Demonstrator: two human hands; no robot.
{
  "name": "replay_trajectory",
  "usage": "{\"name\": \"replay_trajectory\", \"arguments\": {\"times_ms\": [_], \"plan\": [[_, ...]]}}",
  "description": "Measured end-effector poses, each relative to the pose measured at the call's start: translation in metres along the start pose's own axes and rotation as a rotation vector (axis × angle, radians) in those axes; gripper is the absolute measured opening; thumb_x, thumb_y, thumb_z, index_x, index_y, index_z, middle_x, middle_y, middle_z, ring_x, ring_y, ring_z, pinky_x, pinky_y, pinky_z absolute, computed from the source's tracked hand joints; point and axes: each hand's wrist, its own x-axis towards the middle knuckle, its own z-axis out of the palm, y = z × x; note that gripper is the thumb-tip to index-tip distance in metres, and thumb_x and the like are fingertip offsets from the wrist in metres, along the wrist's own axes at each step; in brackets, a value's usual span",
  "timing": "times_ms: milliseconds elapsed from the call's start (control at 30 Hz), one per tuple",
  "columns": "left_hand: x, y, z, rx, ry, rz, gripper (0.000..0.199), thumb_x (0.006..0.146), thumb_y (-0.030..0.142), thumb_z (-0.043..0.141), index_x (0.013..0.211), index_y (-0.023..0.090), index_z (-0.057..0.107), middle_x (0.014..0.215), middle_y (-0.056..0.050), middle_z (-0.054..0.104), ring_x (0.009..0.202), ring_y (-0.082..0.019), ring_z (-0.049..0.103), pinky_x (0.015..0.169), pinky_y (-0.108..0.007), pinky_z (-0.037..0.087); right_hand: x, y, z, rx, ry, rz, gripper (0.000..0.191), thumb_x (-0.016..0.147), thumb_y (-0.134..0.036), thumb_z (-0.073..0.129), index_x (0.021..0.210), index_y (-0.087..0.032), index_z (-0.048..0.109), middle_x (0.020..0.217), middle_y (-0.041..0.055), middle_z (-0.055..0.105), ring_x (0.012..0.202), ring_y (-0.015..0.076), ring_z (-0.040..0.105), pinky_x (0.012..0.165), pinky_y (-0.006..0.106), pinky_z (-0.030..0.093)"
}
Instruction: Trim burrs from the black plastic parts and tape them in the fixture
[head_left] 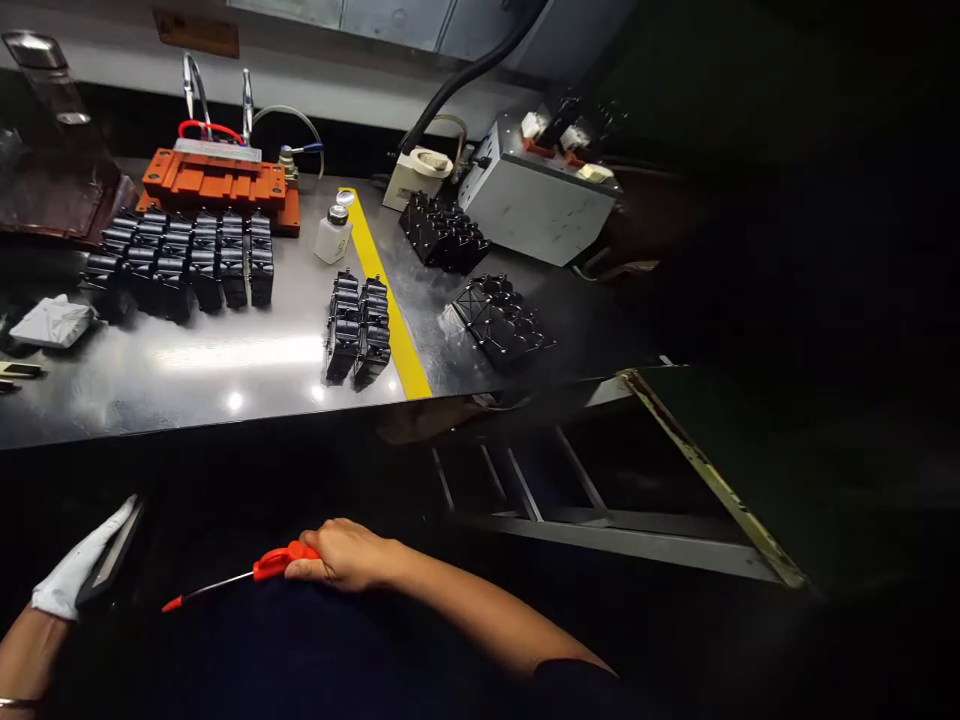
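Note:
My right hand [343, 555], bare, is closed around the handle of a red air blow gun [271, 563]. Its thin metal nozzle points left and ends in a red tip. At the lower left, my left hand [75, 572] wears a white glove. Its fingers lie along a dark, flat piece with a grey edge [112, 555], which it holds upright below the bench edge; the far side of the grip is hidden. A gap separates the nozzle tip from the dark piece.
The metal bench [202, 385] carries rows of black moulded parts [191, 260], a smaller pair [358, 330], an orange fixture [217, 190], a white bottle [334, 238] and yellow tape [390, 320]. A grey box [536, 195] stands right. Below is a metal frame [615, 540].

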Motion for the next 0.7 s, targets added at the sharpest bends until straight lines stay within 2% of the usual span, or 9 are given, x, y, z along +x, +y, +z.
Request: {"name": "replay_trajectory", "arguments": {"times_ms": [133,200,300,367,433,500,533,600,700], "plan": [[0.005,0.012,0.004,0.059,-0.033,0.05,0.049,0.062,0.052,0.072,0.103,0.025,0.066,0.111,-0.005,0.071,0.115,-0.032,0.06,0.095,-0.042,0.053,0.004,-0.005,-0.005,0.015,0.088,0.104,0.066,0.087,-0.073,0.025,0.094,-0.02,0.064,0.069,0.0024,0.062,0.057,0.0149,0.054,0.053,0.025,0.034],[0.007,0.013,0.009,0.17,-0.024,0.135,0.048,0.062,0.044,0.074,0.106,0.026,0.065,0.111,-0.004,0.071,0.115,-0.033,0.06,0.099,-0.046,0.049,0.003,-0.001,-0.007,0.039,0.105,0.109,0.065,0.088,-0.072,0.026,0.093,-0.02,0.064,0.069,0.0011,0.061,0.057,0.0136,0.053,0.052,0.024,0.033],[0.011,0.006,0.013,0.333,0.009,0.365,0.031,0.055,0.033,0.075,0.086,0.031,0.07,0.106,-0.002,0.072,0.127,-0.034,0.049,0.115,-0.049,0.028,0.0,0.009,-0.008,0.1,0.122,0.079,0.057,0.091,-0.066,0.029,0.092,-0.021,0.064,0.068,-0.001,0.06,0.056,0.0118,0.051,0.052,0.022,0.034],[0.012,0.003,0.013,0.35,-0.029,0.419,0.028,0.053,0.032,0.075,0.08,0.032,0.07,0.104,0.0,0.073,0.129,-0.034,0.047,0.117,-0.048,0.023,-0.003,0.016,-0.007,0.129,0.145,0.097,0.053,0.092,-0.062,0.03,0.091,-0.022,0.065,0.07,-0.0011,0.061,0.058,0.0117,0.053,0.053,0.022,0.035],[0.007,0.008,0.014,0.282,-0.067,0.309,0.037,0.053,0.037,0.078,0.089,0.03,0.068,0.102,0.0,0.073,0.121,-0.034,0.055,0.11,-0.049,0.036,-0.006,0.023,-0.004,0.144,0.158,0.129,0.05,0.093,-0.06,0.031,0.09,-0.023,0.064,0.071,-0.0011,0.062,0.06,0.012,0.054,0.054,0.022,0.036],[0.0,0.019,0.019,0.162,-0.023,0.164,0.051,0.056,0.046,0.078,0.1,0.025,0.064,0.103,-0.003,0.072,0.108,-0.032,0.062,0.096,-0.045,0.049,-0.008,0.026,0.001,0.143,0.163,0.156,0.05,0.093,-0.06,0.03,0.088,-0.023,0.062,0.07,-0.0013,0.061,0.06,0.0123,0.054,0.056,0.023,0.036],[-0.003,0.025,0.023,0.08,0.087,0.139,0.053,0.059,0.051,0.075,0.101,0.021,0.062,0.102,-0.006,0.071,0.103,-0.03,0.065,0.09,-0.041,0.052,-0.008,0.026,0.005,0.136,0.158,0.165,0.05,0.093,-0.061,0.03,0.087,-0.022,0.061,0.069,-0.0012,0.06,0.06,0.0127,0.054,0.056,0.023,0.035],[-0.001,0.033,0.035,0.009,0.216,0.124,0.053,0.068,0.059,0.063,0.1,0.017,0.059,0.097,-0.009,0.07,0.092,-0.025,0.068,0.08,-0.036,0.054,-0.007,0.024,0.013,0.114,0.126,0.172,0.049,0.093,-0.06,0.03,0.087,-0.022,0.059,0.069,-0.0005,0.06,0.061,0.014,0.055,0.058,0.024,0.035],[0.012,0.029,0.05,0.073,0.272,0.067,0.051,0.067,0.059,0.065,0.092,0.016,0.059,0.088,-0.009,0.069,0.082,-0.023,0.066,0.073,-0.032,0.052,-0.003,0.013,0.023,0.061,0.047,0.173,0.046,0.094,-0.058,0.032,0.092,-0.021,0.058,0.068,0.0008,0.062,0.065,0.017,0.06,0.059,0.025,0.036]]}}
